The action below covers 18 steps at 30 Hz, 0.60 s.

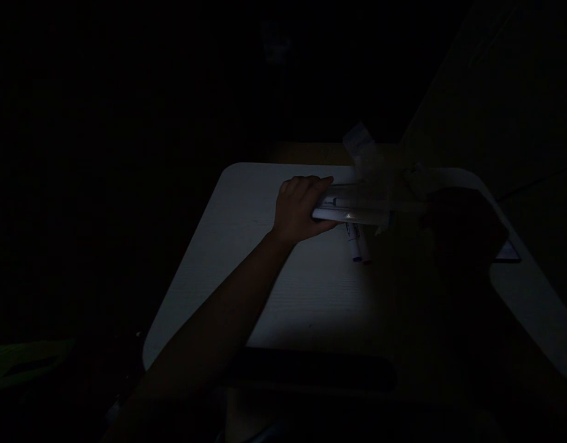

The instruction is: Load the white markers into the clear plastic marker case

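The light is very dim. My left hand (pixel 298 206) is closed around the left end of a clear plastic case (pixel 366 215), its thumb and fingers on opposite sides. A slim whitish shape that looks like a marker shows inside the case. My right hand (pixel 463 224), in deep shadow, is closed at the case's right end on a pale marker-like stick (pixel 412 208) pointing left toward the case. Two capped markers, one with a purple end (pixel 354 246) and one with a reddish end (pixel 364 247), lie just below the case, partly under it.
Everything rests on a pale wood-grain table (pixel 228 246) with rounded corners. A crumpled clear wrapper (pixel 360 144) sticks up behind the case. At the right edge, a flat dark-edged object (pixel 508 252) shows partly behind my right hand. Something green (pixel 29 363) is at lower left.
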{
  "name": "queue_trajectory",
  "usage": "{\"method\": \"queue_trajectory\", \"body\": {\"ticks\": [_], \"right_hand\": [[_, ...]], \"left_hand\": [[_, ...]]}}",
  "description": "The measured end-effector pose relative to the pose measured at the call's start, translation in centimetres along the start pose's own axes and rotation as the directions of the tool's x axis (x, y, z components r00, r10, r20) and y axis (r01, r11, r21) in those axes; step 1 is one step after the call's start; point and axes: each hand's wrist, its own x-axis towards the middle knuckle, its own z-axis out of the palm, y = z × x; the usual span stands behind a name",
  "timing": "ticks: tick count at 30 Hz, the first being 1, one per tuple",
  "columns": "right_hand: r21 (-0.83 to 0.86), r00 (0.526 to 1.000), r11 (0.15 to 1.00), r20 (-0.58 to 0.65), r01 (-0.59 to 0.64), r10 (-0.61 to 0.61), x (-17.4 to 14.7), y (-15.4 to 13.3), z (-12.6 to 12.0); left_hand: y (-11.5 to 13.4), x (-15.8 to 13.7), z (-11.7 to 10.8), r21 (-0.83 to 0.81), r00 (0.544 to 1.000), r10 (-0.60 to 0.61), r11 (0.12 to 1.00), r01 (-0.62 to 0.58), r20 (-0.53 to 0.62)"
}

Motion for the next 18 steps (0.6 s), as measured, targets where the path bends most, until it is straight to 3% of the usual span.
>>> {"method": "queue_trajectory", "body": {"ticks": [9,18], "right_hand": [[-0.165,0.996,0.986,-0.077,0.024,-0.037,0.2,-1.5,-0.3],[-0.134,1.000,0.991,0.025,0.006,-0.002,-0.4,-2.3,-0.3]], "left_hand": [[0.0,-0.1,0.1,0.005,1.000,0.014,1.000,-0.013,-0.026],[0.0,0.0,0.0,0.020,0.999,0.024,1.000,-0.024,-0.044]]}}
